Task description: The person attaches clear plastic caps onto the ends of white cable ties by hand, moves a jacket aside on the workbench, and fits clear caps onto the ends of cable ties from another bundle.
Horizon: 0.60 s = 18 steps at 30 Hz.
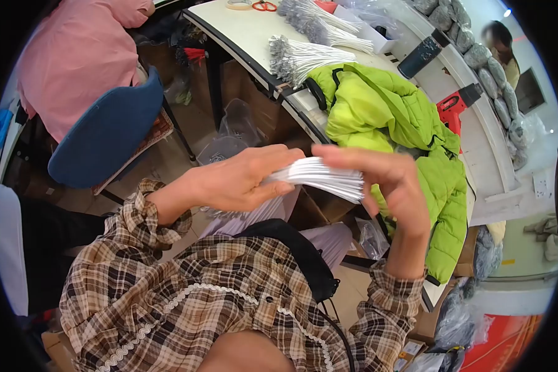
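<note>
A bundle of thin white cables (328, 178) is held in front of my body, its cut ends pointing right. My left hand (232, 180) is closed around the bundle, thumb along its near side. Grey-tipped ends (229, 214) hang below that hand, partly hidden. At the other end, my right hand (397, 180) is cupped with fingers and thumb apart. Its fingers reach over the top of the cables, slightly blurred, and the cut ends face its palm. Whether that palm touches them I cannot tell.
A bright green jacket (409, 118) covers the table's near edge. Further along the white table (229, 31) lie cable bundles (310, 56), orange scissors (264, 6), a dark bottle (423, 54) and a red heat gun (456, 108). A person in pink (80, 62) sits on a blue chair (108, 133).
</note>
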Each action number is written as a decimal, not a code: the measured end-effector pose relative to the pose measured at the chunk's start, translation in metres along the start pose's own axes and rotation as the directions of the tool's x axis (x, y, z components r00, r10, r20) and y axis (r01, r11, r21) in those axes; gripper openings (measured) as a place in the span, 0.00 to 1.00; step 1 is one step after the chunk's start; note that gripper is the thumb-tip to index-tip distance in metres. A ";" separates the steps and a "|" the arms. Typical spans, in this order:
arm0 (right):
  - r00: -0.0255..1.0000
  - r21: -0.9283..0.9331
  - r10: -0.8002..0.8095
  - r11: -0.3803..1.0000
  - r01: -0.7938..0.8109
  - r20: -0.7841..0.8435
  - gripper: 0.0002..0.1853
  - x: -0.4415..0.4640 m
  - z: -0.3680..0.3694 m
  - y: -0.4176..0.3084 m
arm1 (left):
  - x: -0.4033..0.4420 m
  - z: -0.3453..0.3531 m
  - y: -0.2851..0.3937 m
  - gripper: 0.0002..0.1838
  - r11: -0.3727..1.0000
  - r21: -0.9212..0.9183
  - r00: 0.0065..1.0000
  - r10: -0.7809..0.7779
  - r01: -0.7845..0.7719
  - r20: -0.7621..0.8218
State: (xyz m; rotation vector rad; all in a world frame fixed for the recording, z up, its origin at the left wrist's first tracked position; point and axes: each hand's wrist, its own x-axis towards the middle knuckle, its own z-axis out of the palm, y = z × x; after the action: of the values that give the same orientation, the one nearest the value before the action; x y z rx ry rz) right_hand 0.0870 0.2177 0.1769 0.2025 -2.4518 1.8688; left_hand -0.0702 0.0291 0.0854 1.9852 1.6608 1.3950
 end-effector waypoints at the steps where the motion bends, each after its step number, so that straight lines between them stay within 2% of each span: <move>1: 0.994 -0.157 -0.105 0.982 0.108 0.031 0.20 -0.001 0.011 -0.003 | -0.002 -0.003 -0.001 0.20 0.997 0.010 0.997 -0.077 0.077 0.021; 2: 0.976 -0.303 -0.204 0.928 0.218 0.077 0.20 -0.003 0.020 -0.005 | -0.004 -0.004 -0.002 0.20 0.988 0.021 0.987 -0.156 0.155 0.041; 3: 0.975 -0.296 -0.203 0.930 0.220 0.087 0.20 -0.006 0.031 -0.005 | -0.006 -0.004 -0.002 0.20 0.986 0.022 0.986 -0.166 0.165 0.035; 4: 0.973 -0.509 -0.204 0.829 0.231 0.109 0.21 -0.008 0.043 -0.006 | -0.007 -0.004 0.000 0.19 0.952 -0.148 0.964 -0.265 0.267 0.033; 5: 0.970 -0.695 -0.203 0.679 0.236 0.132 0.22 -0.011 0.053 -0.007 | -0.008 -0.003 0.002 0.19 0.881 -0.314 0.933 -0.357 0.353 0.045; 7: 0.965 -0.938 -0.192 0.266 0.224 0.177 0.25 -0.014 0.071 -0.007 | -0.009 -0.002 0.004 0.18 0.643 -0.610 0.852 -0.511 0.464 0.109; 8: 0.963 -0.935 -0.192 0.265 0.235 0.188 0.25 -0.015 0.078 -0.004 | -0.010 -0.002 0.004 0.18 0.643 -0.612 0.851 -0.516 0.461 0.099; 10: 0.964 -0.961 -0.251 0.231 0.151 0.092 0.24 -0.019 0.091 0.012 | -0.014 -0.001 0.001 0.17 0.404 -0.833 0.858 -0.490 0.379 0.153; 12: 0.951 -0.977 -0.311 0.203 0.060 -0.006 0.23 -0.020 0.096 0.026 | -0.016 0.001 0.000 0.16 0.113 -0.957 0.876 -0.442 0.268 0.193; 13: 0.949 -0.977 -0.314 0.203 0.065 -0.002 0.23 -0.019 0.096 0.029 | -0.016 0.001 0.001 0.16 0.117 -0.957 0.876 -0.444 0.266 0.189; 17: 0.899 -0.970 -0.435 0.234 0.063 -0.046 0.23 -0.015 0.093 0.035 | -0.010 0.008 0.011 0.14 -0.298 -0.954 0.918 -0.364 0.046 0.158; 18: 0.898 -0.971 -0.437 0.231 0.061 -0.048 0.23 -0.015 0.093 0.036 | -0.007 0.007 0.014 0.14 -0.296 -0.954 0.919 -0.360 0.049 0.159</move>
State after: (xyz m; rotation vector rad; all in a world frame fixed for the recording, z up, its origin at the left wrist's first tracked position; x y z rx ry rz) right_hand 0.1008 0.1389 0.1154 0.1823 -2.5635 -0.0106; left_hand -0.0548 0.0207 0.0869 0.3895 0.1962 1.7677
